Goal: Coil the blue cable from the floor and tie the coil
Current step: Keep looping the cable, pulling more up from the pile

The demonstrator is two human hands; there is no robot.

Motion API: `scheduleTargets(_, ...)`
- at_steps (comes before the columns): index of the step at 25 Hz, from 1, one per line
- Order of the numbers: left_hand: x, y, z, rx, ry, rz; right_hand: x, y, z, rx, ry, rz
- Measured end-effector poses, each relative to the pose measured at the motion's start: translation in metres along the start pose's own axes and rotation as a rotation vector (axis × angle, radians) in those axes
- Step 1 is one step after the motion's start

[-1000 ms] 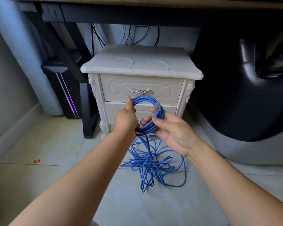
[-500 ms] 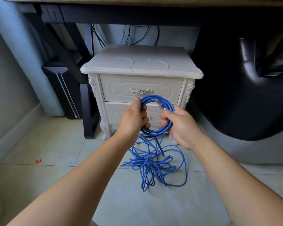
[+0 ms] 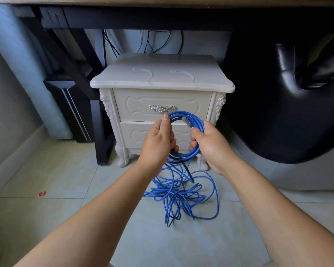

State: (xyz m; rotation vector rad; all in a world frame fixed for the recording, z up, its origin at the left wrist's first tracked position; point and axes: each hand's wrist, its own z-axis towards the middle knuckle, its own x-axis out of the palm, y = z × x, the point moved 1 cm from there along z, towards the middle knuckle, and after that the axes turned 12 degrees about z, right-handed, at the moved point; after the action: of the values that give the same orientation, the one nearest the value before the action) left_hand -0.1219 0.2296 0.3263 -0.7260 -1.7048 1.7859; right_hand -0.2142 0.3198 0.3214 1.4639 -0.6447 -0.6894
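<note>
1. Left hand (image 3: pixel 158 139) is curled round the left side of the blue cable coil (image 3: pixel 193 117), thumb pointing up along it.
2. Right hand (image 3: pixel 210 141) clamps the coil's right side, thumb pressed just below the clear plug (image 3: pixel 186 120).
3. The coil's up in the air, in front of the white nightstand (image 3: pixel 162 78), about level with its lower drawer.
4. The rest of the cable drops into a messy tangle (image 3: pixel 177 193) on the tile floor (image 3: pixel 66 180) under the hands.
5. Black leather chair (image 3: pixel 278 103) on the right, PC tower (image 3: pixel 69 105) on the left, red scrap (image 3: pixel 42 193) far left.
</note>
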Motion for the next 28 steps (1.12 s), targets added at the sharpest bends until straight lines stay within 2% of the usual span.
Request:
scheduleTargets(4, 0.0, 0.002, 0.0, -0.005, -0.009, 0.02, -0.001, -0.002, 0.0, 0.056, 0.028, 0.018)
scheduleTargets(10, 0.001, 0.003, 0.0, 0.015, 0.008, 0.036, 0.003, -0.005, 0.002, 0.06, -0.071, -0.012)
scheduleTargets(13, -0.006, 0.003, 0.003, -0.065, 0.066, 0.089, 0.0, -0.008, 0.004, 0.067, -0.116, -0.075)
scheduleTargets(16, -0.016, 0.001, 0.007, -0.115, 0.123, 0.218, -0.005, -0.002, 0.001, 0.014, -0.046, -0.308)
scheduleTargets(19, -0.017, 0.001, 0.01, 0.023, 0.198, 0.423, -0.002, 0.003, -0.005, -0.072, 0.074, -0.584)
scheduleTargets(22, -0.015, 0.005, 0.011, 0.192, 0.246, 0.736, 0.002, 0.004, -0.009, -0.142, 0.137, -0.648)
scheduleTargets(24, -0.017, 0.005, 0.013, 0.228, 0.23, 0.822, 0.0, 0.004, -0.008, -0.116, 0.117, -0.533)
scheduleTargets(25, -0.018, 0.003, 0.014, 0.234, 0.206, 0.827, -0.001, 0.005, -0.006, -0.085, 0.102, -0.402)
scheduleTargets(28, -0.02, 0.005, 0.018, 0.189, 0.124, 0.703, -0.005, 0.007, -0.005, 0.065, 0.176, 0.171)
